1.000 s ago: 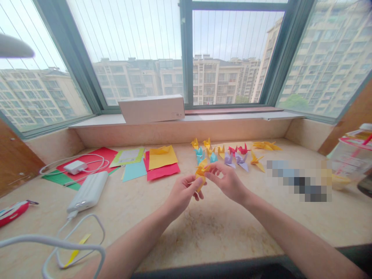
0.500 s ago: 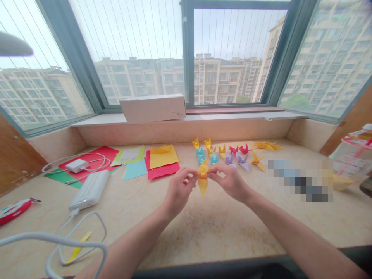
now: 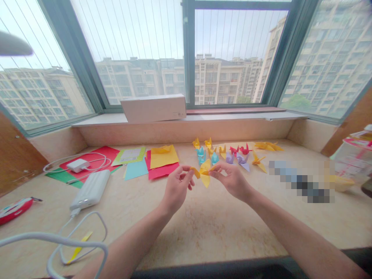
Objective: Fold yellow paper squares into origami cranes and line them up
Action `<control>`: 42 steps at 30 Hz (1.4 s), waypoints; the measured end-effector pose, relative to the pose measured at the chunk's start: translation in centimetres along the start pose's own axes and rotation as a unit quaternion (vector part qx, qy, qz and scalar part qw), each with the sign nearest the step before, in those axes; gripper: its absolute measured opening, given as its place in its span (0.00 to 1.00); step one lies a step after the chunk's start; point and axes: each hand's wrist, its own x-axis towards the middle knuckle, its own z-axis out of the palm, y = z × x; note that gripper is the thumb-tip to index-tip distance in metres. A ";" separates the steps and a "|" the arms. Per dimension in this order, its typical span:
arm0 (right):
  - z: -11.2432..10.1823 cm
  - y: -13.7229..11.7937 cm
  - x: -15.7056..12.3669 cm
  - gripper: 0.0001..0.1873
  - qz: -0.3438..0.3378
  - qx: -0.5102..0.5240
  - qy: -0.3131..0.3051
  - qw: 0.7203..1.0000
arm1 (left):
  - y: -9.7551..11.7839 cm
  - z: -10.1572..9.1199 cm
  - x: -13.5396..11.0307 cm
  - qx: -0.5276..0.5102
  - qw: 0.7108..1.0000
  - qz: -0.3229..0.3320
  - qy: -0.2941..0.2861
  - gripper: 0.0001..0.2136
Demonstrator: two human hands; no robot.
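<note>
Between my two hands is a yellow origami crane (image 3: 205,176), held above the counter with its wings spread toward and away from me. My left hand (image 3: 178,188) pinches the pointed tip on its left side. On the right, my right hand (image 3: 231,179) grips the opposite end between thumb and fingers. Just beyond stand several finished paper cranes in rows, among them a light blue crane (image 3: 214,158), a purple crane (image 3: 243,161) and a red crane (image 3: 245,148). A yellow crane (image 3: 258,161) lies to the right of the rows.
Coloured paper sheets (image 3: 164,158) lie at the back left, near a white power bank (image 3: 90,189), a charger (image 3: 78,165) and looping cables. A red-and-white object (image 3: 16,210) is at far left. A white box (image 3: 154,108) stands on the sill; a plastic cup (image 3: 353,157) is at right.
My left hand has drawn slightly left and down, pulling the crane's left point outward. The near wing now hangs less low. My right hand stays nearly in place.
</note>
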 end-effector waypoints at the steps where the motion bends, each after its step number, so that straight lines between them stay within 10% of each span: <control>1: 0.1 0.1 0.0 0.09 -0.011 0.002 -0.001 1.000 | -0.1 0.0 0.0 -0.002 1.000 0.000 -0.003 0.13; 17: 0.1 0.0 -0.3 0.05 -0.121 -0.049 -0.064 0.989 | 0.6 -0.3 -0.5 0.169 0.973 0.107 -0.114 0.10; 31: 0.2 -0.3 -0.3 0.05 -0.077 -0.036 -0.037 0.996 | 0.7 -0.2 -0.3 0.177 0.975 0.113 -0.075 0.09; 36: 0.3 -0.3 -0.3 0.06 -0.051 -0.029 0.005 0.998 | 0.6 0.0 -0.4 0.114 0.993 0.000 -0.040 0.18; 42: 0.2 -0.6 -0.3 0.11 -0.014 -0.006 -0.016 1.000 | 0.8 0.5 -0.9 -0.010 0.974 -0.135 -0.181 0.19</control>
